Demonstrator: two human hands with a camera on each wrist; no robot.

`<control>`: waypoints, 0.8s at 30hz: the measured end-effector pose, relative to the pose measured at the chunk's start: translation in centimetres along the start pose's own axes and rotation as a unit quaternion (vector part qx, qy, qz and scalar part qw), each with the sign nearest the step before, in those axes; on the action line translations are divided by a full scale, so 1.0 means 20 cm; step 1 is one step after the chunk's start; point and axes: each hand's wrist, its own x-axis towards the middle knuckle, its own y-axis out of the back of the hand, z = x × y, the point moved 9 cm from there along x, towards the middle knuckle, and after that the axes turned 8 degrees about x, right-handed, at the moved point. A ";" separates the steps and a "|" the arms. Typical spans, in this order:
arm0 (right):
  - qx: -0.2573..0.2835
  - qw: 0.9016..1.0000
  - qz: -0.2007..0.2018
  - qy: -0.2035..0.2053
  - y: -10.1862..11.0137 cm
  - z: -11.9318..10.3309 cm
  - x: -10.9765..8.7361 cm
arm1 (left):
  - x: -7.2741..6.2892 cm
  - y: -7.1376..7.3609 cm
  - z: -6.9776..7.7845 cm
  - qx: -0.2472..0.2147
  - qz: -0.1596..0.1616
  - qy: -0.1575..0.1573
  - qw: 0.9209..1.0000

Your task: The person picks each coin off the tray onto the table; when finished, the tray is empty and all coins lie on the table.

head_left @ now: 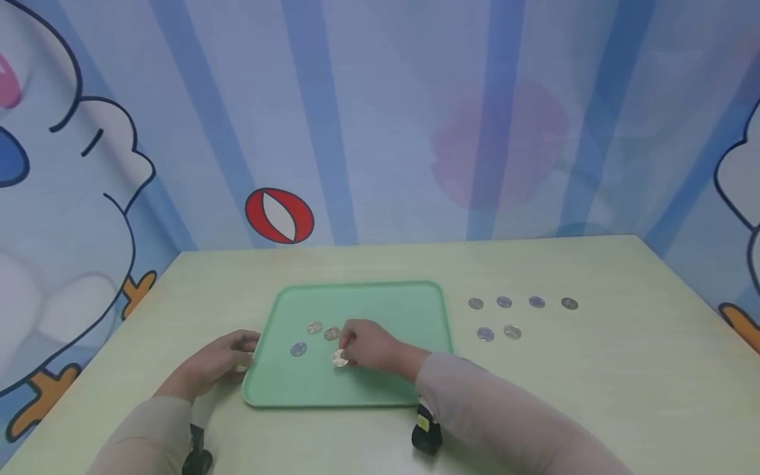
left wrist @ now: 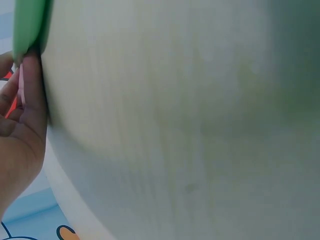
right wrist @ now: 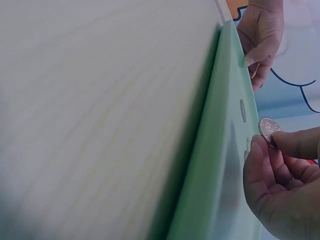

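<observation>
My right hand (head_left: 368, 346) pinches a silver coin (right wrist: 268, 130) between thumb and fingertips, low over the green tray (head_left: 386, 303). In the right wrist view the coin stands tilted on its edge in the grip. Three more coins lie on the tray, left of this hand: one at the back (head_left: 315, 327), one close to the fingers (head_left: 332, 334) and one farther left (head_left: 298, 349). My left hand (head_left: 220, 359) holds the tray's left edge, its thumb and fingertips at the rim; the left wrist view shows this hand beside the green rim (left wrist: 29, 25).
On the pale table (head_left: 594, 389), right of the tray, several coins lie in two rows, a back row (head_left: 504, 301) and a shorter front row (head_left: 485, 334). A blue cartoon-printed wall (head_left: 392, 132) rises behind the table and at both sides.
</observation>
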 end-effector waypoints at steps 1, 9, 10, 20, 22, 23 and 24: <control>0.004 1.000 0.001 -0.001 0.01 0.00 -0.01 | 0.00 0.00 0.00 0.000 0.000 -0.002 1.000; 0.075 0.997 0.007 -0.007 0.10 0.04 -0.05 | 0.00 0.00 0.01 -0.001 0.004 -0.016 1.000; 0.083 0.996 0.008 -0.007 0.11 0.04 -0.06 | 0.00 0.00 0.01 -0.001 0.004 -0.017 1.000; 0.126 0.992 0.030 -0.010 0.24 0.08 -0.14 | -0.01 0.00 0.02 -0.001 0.003 -0.015 1.000; 0.130 0.991 0.038 -0.013 0.26 0.09 -0.16 | -0.01 0.00 0.02 -0.001 0.002 -0.013 1.000; 0.130 0.991 0.040 -0.013 0.27 0.10 -0.17 | -0.01 0.00 0.01 -0.002 0.002 -0.013 1.000; 0.133 0.990 0.042 -0.012 0.29 0.10 -0.17 | -0.01 0.00 0.01 -0.003 0.002 -0.013 1.000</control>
